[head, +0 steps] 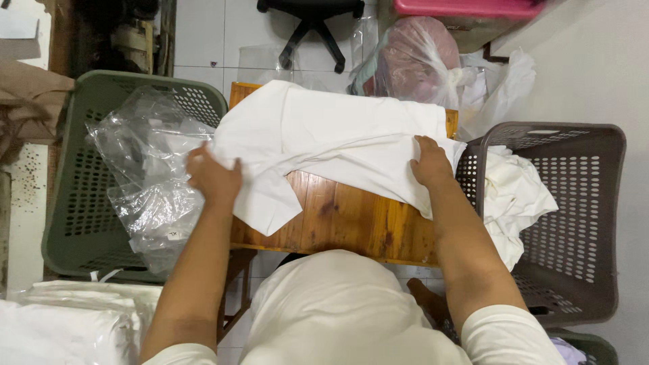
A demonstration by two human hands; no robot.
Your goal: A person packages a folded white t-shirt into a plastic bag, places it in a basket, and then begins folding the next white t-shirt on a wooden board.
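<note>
Flanking white garment (324,135): two baskets (581,203)

We see both bare forearms reaching forward from short white sleeves, spread well apart and angled slightly inward. Our left hand (213,177) lies knuckles up with its fingers (200,154) curled closed in a gripping pose, the wrist straight. Our right hand (431,163) rests palm down, its fingers (424,143) stretched forward and pressed flat, the thumb tucked along the inner side.
</note>
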